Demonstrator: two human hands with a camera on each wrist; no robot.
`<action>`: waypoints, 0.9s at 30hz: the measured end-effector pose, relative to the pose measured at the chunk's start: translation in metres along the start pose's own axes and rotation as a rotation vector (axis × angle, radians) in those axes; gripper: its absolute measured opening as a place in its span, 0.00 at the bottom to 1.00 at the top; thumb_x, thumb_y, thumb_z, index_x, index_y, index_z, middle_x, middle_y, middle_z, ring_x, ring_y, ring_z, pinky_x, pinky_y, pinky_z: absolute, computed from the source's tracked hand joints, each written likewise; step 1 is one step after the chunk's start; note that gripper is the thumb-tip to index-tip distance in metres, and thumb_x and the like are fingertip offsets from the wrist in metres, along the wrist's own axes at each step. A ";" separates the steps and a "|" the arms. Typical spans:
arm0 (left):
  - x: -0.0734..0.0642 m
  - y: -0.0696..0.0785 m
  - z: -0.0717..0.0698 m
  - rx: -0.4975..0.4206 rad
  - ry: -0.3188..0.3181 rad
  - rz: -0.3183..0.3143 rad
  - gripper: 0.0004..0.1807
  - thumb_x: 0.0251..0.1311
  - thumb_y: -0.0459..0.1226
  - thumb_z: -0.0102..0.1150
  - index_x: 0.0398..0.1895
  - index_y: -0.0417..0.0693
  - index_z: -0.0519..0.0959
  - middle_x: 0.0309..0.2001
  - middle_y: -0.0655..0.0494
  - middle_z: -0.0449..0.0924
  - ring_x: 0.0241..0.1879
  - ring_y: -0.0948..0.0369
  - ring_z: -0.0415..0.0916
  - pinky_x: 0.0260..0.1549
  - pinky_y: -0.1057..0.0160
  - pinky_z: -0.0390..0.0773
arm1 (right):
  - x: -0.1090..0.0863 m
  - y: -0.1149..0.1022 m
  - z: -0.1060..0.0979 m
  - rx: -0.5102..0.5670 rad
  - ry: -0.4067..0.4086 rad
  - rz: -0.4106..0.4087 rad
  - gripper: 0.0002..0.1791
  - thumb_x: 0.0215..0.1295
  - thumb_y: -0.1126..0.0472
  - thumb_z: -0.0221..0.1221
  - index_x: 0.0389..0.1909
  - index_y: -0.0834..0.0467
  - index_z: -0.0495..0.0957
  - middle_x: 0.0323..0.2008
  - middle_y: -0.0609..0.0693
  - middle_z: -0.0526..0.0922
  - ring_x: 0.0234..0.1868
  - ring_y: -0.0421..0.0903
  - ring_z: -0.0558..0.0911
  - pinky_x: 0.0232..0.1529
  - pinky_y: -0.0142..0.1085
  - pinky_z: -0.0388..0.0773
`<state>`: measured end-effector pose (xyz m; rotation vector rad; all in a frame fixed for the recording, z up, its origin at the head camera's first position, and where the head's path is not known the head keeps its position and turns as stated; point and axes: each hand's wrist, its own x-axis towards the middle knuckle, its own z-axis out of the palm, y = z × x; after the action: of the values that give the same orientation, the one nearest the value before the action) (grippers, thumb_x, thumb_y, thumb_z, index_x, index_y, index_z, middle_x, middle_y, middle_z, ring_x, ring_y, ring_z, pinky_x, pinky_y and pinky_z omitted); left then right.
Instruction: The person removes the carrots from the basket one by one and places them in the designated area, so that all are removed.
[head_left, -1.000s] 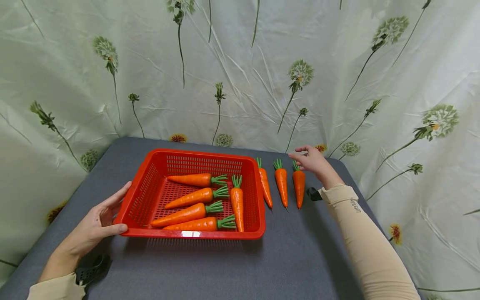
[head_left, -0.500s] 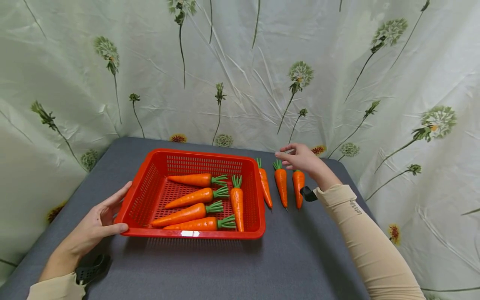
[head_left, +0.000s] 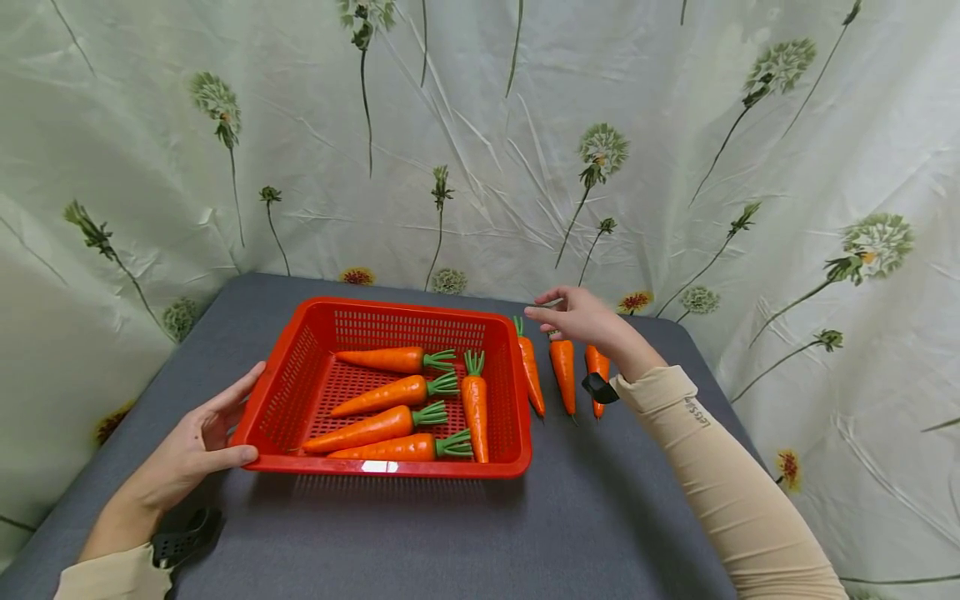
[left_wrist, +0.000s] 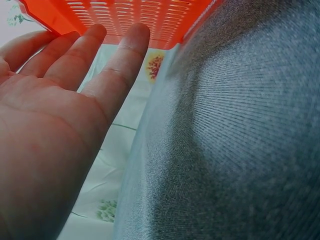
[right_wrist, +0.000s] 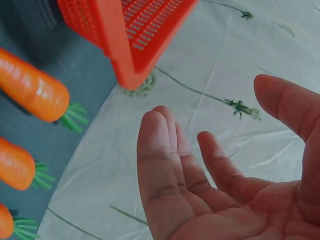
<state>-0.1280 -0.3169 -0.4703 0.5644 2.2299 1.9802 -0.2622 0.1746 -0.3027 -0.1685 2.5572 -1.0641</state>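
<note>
Curtain (head_left: pixel 480 200): pale cloth printed with dandelions and small flowers is hanging in loose wrinkles behind and around the table.
Grey table (head_left: pixel 375 542): its fabric-like top is carrying the basket and a row of loose carrots.
Red basket (head_left: pixel 450 470): slotted and rectangular, it is sitting left of the loose carrots, a shadow falling below its near rim.
Carrots inside (head_left: pixel 386 427): four are lying crosswise on the basket floor, green tops pointing right; a fifth carrot (head_left: pixel 475 417) is lying lengthwise along the right side, its top pointing away from the person.
Loose carrots (head_left: pixel 562 375): three are lying side by side on the table just right of the basket, tips pointing towards the person.
Left hand (head_left: pixel 187 450): it is gripping the basket's near left corner, the thumb pressing on the rim and the fingers lying along the outer wall.
Right hand (head_left: pixel 585 321): it is hovering by the loose carrots' green tops, fingers loosely extended, thumb spread, palm bare; it is partly covering those tops in the head view.
Wrists: beige sleeves (head_left: pixel 727 475) and black straps (head_left: pixel 183 537) are showing on both arms.
</note>
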 end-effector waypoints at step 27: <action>0.000 0.000 0.000 0.014 0.002 0.012 0.51 0.59 0.22 0.58 0.82 0.54 0.45 0.75 0.66 0.59 0.62 0.70 0.71 0.46 0.65 0.84 | 0.013 -0.023 0.038 -0.025 -0.139 0.004 0.32 0.71 0.46 0.59 0.67 0.59 0.67 0.57 0.64 0.80 0.52 0.55 0.82 0.52 0.42 0.82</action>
<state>-0.1276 -0.3166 -0.4705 0.5786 2.2491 1.9728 -0.2608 0.1298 -0.3149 -0.2352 2.4458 -0.9838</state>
